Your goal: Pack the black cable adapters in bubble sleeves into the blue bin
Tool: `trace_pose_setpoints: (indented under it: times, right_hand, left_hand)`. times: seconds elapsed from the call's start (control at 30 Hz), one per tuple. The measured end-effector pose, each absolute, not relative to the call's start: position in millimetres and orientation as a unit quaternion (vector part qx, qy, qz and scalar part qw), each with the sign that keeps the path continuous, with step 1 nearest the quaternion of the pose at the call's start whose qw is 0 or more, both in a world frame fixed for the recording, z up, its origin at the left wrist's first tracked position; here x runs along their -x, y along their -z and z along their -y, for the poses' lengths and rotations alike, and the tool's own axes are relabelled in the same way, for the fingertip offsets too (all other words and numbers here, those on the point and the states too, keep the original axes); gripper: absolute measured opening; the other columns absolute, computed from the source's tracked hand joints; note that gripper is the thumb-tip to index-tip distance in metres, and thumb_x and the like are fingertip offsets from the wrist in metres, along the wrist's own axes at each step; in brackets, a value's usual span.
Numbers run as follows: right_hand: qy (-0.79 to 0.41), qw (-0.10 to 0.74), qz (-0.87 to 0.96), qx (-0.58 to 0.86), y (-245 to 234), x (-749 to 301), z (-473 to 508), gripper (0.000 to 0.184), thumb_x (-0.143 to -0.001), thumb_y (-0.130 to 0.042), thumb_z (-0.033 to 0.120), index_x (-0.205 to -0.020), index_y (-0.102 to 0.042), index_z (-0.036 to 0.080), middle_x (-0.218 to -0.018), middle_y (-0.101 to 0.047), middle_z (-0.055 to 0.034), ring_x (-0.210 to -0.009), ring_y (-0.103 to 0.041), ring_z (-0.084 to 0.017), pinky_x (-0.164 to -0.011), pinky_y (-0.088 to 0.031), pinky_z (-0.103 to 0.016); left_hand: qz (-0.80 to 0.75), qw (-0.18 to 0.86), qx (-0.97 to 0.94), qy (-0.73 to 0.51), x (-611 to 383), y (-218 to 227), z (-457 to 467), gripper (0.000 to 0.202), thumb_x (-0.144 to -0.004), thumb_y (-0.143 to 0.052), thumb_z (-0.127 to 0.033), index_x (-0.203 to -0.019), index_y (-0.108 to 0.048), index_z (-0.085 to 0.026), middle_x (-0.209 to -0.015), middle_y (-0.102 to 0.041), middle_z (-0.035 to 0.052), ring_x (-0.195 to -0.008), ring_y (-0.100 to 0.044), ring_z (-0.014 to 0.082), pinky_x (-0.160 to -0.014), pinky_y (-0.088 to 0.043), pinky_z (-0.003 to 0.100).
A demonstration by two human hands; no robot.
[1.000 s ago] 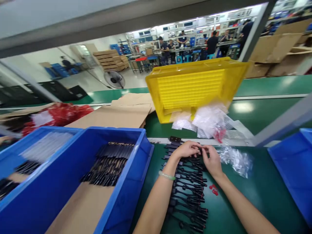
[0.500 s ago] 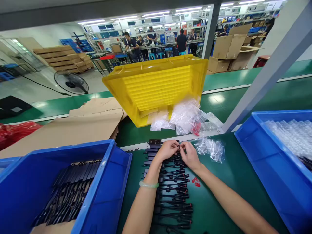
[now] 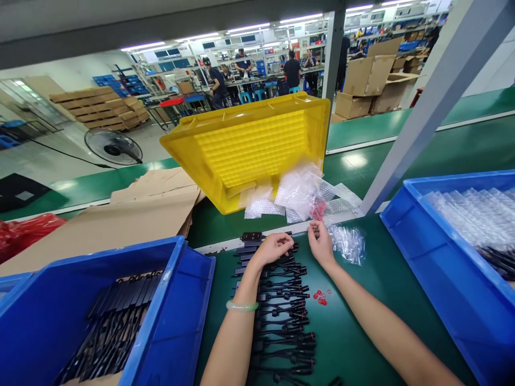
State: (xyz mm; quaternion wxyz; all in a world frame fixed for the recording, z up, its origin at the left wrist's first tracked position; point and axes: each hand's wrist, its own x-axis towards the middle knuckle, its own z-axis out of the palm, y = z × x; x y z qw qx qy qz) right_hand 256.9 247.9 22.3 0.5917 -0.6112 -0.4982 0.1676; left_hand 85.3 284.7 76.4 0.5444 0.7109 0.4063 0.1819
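Note:
My left hand [image 3: 276, 248] is over the far end of a row of black cables [image 3: 285, 311] with flat dark housings. Its fingers are closed around one black cable, whose connector tip shows just past the fingertips. To its right, apart from it, my right hand [image 3: 321, 244] is raised with thumb and fingers pinched together. Whatever lies between those fingertips is too small to make out. Small red rings [image 3: 321, 298] lie loose on the green work surface [image 3: 350, 332], below my right hand. Some nearer connectors carry a red ring.
Blue bins flank me: the left bin [image 3: 197, 300] holds black cables, the right bin [image 3: 414, 241] bubble-wrapped pieces. A tilted yellow crate [image 3: 245, 134], bubble bags [image 3: 298, 190] and clear plastic bags [image 3: 348, 244] lie ahead. Cardboard [image 3: 148, 201] is at left; a grey post [image 3: 422, 107] slants at right.
My right hand has moved away from my left hand, to the right and slightly up. The left hand stays at the far end of the cable row. The view has shifted slightly.

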Motion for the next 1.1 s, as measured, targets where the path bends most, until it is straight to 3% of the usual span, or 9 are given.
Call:
trace_pose_setpoints:
  times: [0.2, 0.4, 0.47, 0.6, 0.73, 0.93, 1.1]
  right_hand:
    - [-0.197, 0.606, 0.458, 0.620, -22, -264, -255, 0.017, -0.084, -0.044, 0.034, -0.090, -0.051, 0.019, -0.078, -0.060, -0.0050, -0.066, -0.058, -0.018, -0.059, -0.049, -0.029]
    - [-0.224, 0.612, 0.443, 0.616, -20, -268, -261, 0.014, -0.081, -0.045, 0.032, -0.085, -0.052, 0.021, -0.075, -0.061, -0.0034, -0.063, -0.058, -0.018, -0.059, -0.048, -0.029]
    - [-0.233, 0.611, 0.439, 0.616, -19, -268, -263, 0.012, -0.081, -0.045, 0.030, -0.084, -0.052, 0.021, -0.074, -0.061, -0.0029, -0.063, -0.058, -0.018, -0.059, -0.047, -0.030]
    - [-0.254, 0.608, 0.428, 0.619, -17, -267, -266, 0.009, -0.079, -0.046, 0.027, -0.082, -0.052, 0.022, -0.074, -0.063, -0.0025, -0.063, -0.059, -0.019, -0.059, -0.047, -0.030]
    - [-0.268, 0.608, 0.417, 0.620, -17, -267, -267, 0.007, -0.079, -0.046, 0.024, -0.081, -0.052, 0.023, -0.075, -0.063, -0.0015, -0.066, -0.060, -0.019, -0.061, -0.047, -0.030]
    - [-0.276, 0.604, 0.409, 0.626, -18, -269, -270, 0.005, -0.080, -0.047, 0.024, -0.082, -0.051, 0.024, -0.077, -0.063, -0.0009, -0.068, -0.060, -0.019, -0.061, -0.048, -0.030]
    - [-0.284, 0.592, 0.418, 0.628, -17, -270, -270, 0.004, -0.080, -0.047, 0.023, -0.081, -0.051, 0.024, -0.076, -0.062, -0.0002, -0.069, -0.060, -0.018, -0.064, -0.048, -0.030]
  left_hand:
    - [-0.421, 0.489, -0.739, -0.194, -81, -82, -288, 0.039, -0.079, -0.055, -0.048, -0.087, -0.069, -0.013, -0.085, -0.069, 0.0095, -0.075, -0.063, 0.0195, -0.045, -0.044, 0.020]
    - [-0.434, 0.399, -0.767, -0.253, -73, -125, -279, 0.036, -0.082, -0.057, -0.046, -0.095, -0.068, -0.015, -0.104, -0.067, 0.0104, -0.095, -0.060, 0.0223, -0.076, -0.050, 0.029]
    - [-0.419, 0.358, -0.802, -0.231, -69, -140, -268, 0.030, -0.085, -0.055, -0.043, -0.086, -0.068, -0.017, -0.099, -0.067, 0.0086, -0.093, -0.060, 0.0212, -0.080, -0.048, 0.030]
    - [-0.395, 0.332, -0.855, -0.049, -65, -143, -245, 0.034, -0.090, -0.047, -0.039, -0.069, -0.065, -0.018, -0.075, -0.066, 0.0035, -0.072, -0.060, 0.0173, -0.070, -0.047, 0.028]
    - [-0.425, 0.258, -0.867, 0.020, -64, -118, -231, 0.025, -0.086, -0.049, -0.034, -0.089, -0.070, -0.020, -0.090, -0.072, 0.0055, -0.087, -0.064, 0.0226, -0.083, -0.050, 0.035]
    - [-0.436, 0.172, -0.882, -0.043, -48, -109, -214, 0.040, -0.089, -0.049, -0.038, -0.123, -0.057, -0.020, -0.123, -0.063, 0.0087, -0.110, -0.059, 0.0245, -0.093, -0.050, 0.039]
    - [-0.444, 0.087, -0.877, -0.162, -37, -125, -168, 0.040, -0.089, -0.053, -0.034, -0.128, -0.052, -0.027, -0.122, -0.063, 0.0059, -0.112, -0.058, 0.0249, -0.091, -0.052, 0.038]
